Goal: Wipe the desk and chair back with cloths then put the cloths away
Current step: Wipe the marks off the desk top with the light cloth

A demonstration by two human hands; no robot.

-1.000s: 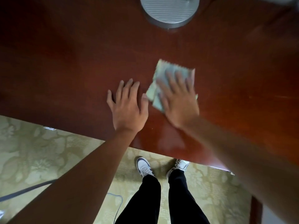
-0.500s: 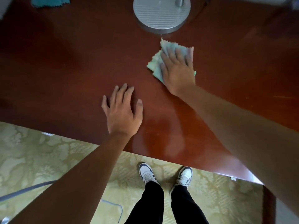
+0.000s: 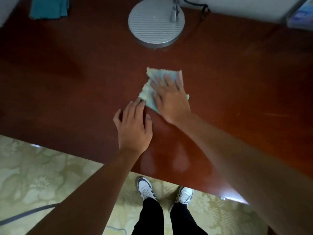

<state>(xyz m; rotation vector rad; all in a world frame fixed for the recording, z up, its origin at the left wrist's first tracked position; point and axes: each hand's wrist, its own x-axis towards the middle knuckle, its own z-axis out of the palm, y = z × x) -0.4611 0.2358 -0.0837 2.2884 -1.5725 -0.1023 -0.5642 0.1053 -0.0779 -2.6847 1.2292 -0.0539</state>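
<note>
A pale green cloth [image 3: 149, 92] with zigzag edges lies on the dark red wooden desk [image 3: 67, 85], near its middle. My right hand [image 3: 171, 99] presses flat on the cloth with straight, spread fingers. My left hand [image 3: 133, 126] rests palm-down on the desk just left of and nearer than the cloth; its fingertips reach the cloth's near corner. A second, teal cloth [image 3: 49, 8] lies at the desk's far left corner. No chair is in view.
A round ribbed metal lamp base [image 3: 155, 22] stands at the far middle of the desk, its black cord [image 3: 201, 7] trailing right. A blue-and-white object [image 3: 303, 16] sits at the far right. Below the desk's near edge are patterned carpet [image 3: 33, 180] and my shoes [image 3: 145, 189].
My right hand has slid the pale green cloth back toward me from near the lamp base. My left hand has stayed flat on the desk, and the cloth now meets its fingertips.
</note>
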